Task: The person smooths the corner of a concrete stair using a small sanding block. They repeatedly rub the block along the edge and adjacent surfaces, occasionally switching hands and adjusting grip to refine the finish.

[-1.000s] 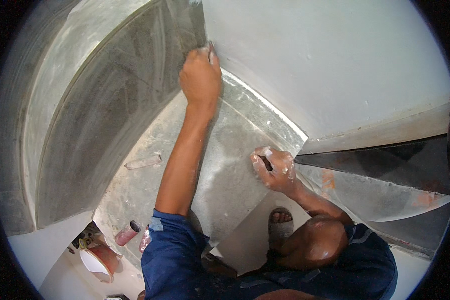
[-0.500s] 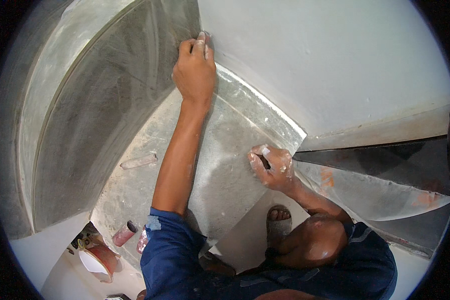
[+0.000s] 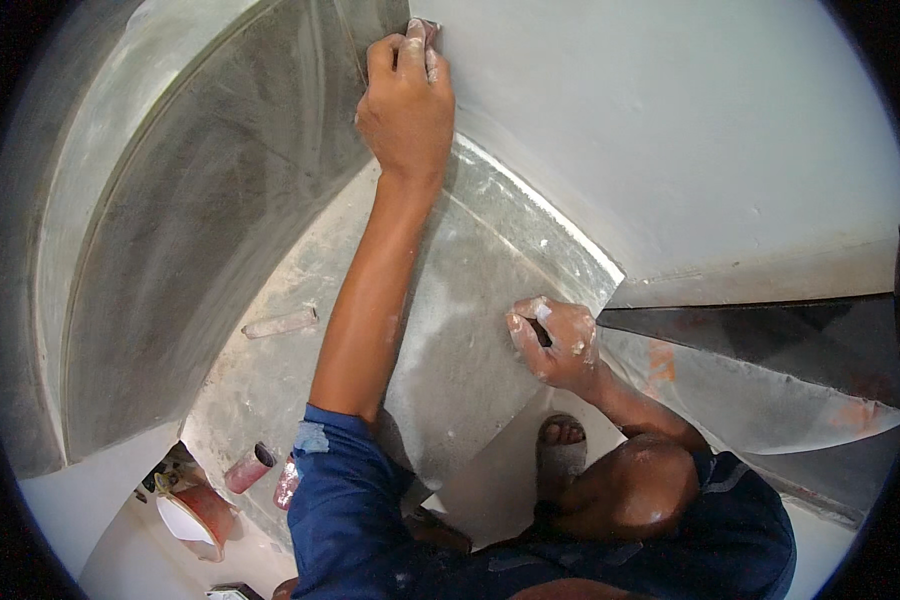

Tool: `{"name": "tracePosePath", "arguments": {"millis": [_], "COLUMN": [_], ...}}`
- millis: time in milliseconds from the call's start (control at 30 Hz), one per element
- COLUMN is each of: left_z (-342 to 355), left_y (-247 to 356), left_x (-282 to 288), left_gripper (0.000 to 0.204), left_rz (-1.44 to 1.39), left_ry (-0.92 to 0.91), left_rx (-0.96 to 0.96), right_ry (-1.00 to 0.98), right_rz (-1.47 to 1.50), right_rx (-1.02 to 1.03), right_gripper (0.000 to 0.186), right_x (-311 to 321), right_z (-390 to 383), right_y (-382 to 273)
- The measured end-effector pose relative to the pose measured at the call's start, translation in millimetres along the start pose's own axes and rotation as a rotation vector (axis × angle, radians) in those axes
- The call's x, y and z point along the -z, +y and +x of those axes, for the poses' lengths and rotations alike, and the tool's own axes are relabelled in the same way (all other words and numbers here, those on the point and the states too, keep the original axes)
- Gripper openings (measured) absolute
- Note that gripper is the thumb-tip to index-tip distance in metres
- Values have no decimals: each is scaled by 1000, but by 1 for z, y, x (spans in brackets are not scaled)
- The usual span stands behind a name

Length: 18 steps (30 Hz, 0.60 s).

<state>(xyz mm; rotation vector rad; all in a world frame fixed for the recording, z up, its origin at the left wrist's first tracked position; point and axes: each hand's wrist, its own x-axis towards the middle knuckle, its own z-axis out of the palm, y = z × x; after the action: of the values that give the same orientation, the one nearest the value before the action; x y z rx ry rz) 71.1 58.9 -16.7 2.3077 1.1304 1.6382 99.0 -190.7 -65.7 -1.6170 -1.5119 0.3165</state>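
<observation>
High up where the dark grey curved panel (image 3: 220, 200) meets the pale wall (image 3: 670, 130), my left hand (image 3: 407, 115) pinches a small reddish-brown piece of what looks like sandpaper (image 3: 430, 32). Its fingers press the piece into that corner, and most of it is hidden behind them. My right hand (image 3: 562, 345) is curled into a loose fist with a hollow in the middle, and nothing shows in it. It rests on the dusty grey slab (image 3: 470, 270) near its right edge. White powder coats the fingers of both hands.
A flat, pale stick-like piece (image 3: 280, 323) lies on the slab's left side. Two reddish rolls, one of them a tube (image 3: 249, 468), lie by my left sleeve. Lower left is an orange-red container (image 3: 205, 515). Dark and grey sheets (image 3: 760, 385) lean at the right.
My left hand has slid upward along the corner, slightly to the right, with the reddish piece in its fingers. My right hand keeps its place on the slab; the view has shifted slightly.
</observation>
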Motion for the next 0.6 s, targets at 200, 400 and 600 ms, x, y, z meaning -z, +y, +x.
{"name": "tracePosePath", "arguments": {"millis": [200,400,600], "left_z": [-40,-27,-27], "left_y": [-21,-32,-24], "left_x": [5,11,13], "left_gripper": [24,24,26], "left_rz": [235,53,4], "left_ry": [-477,-216,-279], "left_rx": [62,-58,65], "right_ry": [43,55,84], "right_rz": [-26,7,47], "right_rx": [74,43,75], "right_gripper": [9,9,10], "right_x": [-2,3,2], "right_z": [-2,0,-3], "right_y": [8,1,8]}}
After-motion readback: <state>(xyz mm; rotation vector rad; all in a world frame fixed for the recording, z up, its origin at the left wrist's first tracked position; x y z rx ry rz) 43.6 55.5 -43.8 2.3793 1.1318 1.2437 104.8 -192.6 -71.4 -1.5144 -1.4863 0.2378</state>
